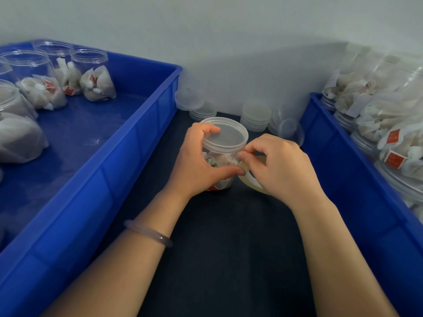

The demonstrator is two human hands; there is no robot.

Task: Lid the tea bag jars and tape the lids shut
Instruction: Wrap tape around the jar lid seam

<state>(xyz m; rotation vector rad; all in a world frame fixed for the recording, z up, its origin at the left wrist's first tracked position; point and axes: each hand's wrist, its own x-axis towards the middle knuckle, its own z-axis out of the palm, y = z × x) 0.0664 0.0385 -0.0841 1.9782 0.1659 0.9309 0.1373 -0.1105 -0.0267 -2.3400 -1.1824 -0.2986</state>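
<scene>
From the head camera, a strip of dark table [229, 248] runs between two crates and ends at a pale wall [229, 42]; this strip is the only open room, and both forearms lie along it. The large blue plastic crate [114, 179] walls it on the left and a second blue plastic crate [343, 168] walls it on the right.

Mid-strip stands a clear plastic jar [219, 161] of white tea bags, a translucent round lid [229, 136] seated on top. The left hand [194, 165] grips it, fingers curled over the lid's rim and thumb across the jar's front. The right hand [281, 170], fingers bent, pinches tape against the jar just under the lid, and the roll of translucent tape [249, 179] sits under its palm.

Stacks of spare clear lids [255, 117] stand by the wall. The left crate holds open unlidded jars [91, 72] with tea bags; the right one is heaped with bag-filled jars [393, 138].
</scene>
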